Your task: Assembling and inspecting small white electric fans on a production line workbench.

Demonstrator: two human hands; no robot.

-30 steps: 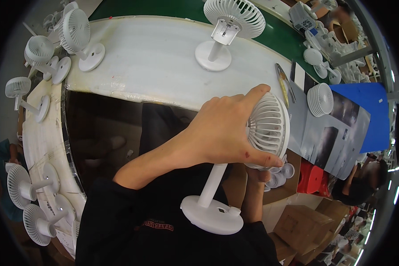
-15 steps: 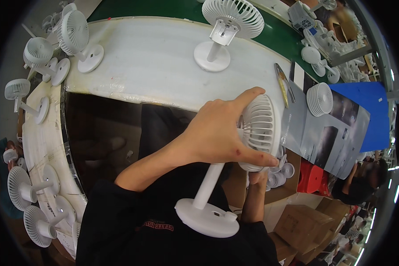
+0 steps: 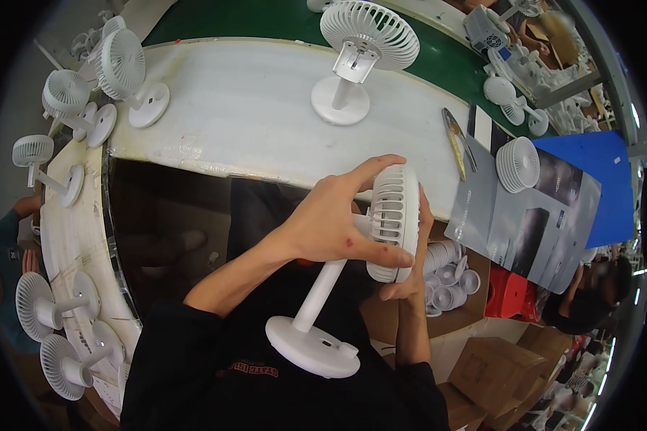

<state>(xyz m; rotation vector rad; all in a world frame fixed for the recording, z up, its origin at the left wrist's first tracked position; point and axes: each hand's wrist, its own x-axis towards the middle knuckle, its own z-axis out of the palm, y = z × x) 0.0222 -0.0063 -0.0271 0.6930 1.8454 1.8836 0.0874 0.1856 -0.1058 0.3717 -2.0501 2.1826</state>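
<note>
Left hand (image 3: 331, 219) spread wide, right hand (image 3: 413, 269) curled and half-hidden, they kinda had the desk fan head (image 3: 395, 223) sandwiched, stem (image 3: 318, 296) slanting down-left.

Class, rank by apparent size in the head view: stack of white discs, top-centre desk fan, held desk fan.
1. Held desk fan
2. Top-centre desk fan
3. Stack of white discs
Nearness may enlarge the first.

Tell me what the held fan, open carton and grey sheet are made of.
Held fan: likely moulded plastic, smooth satin white; thin, even ribs and a seamless-looking stem suggest it.
Open carton: looks like cardboard, dull brown, with flat, plain walls.
Grey sheet: smooth and printed; thin and flat, so perhaps paper or card, though plastic remains possible.
</note>
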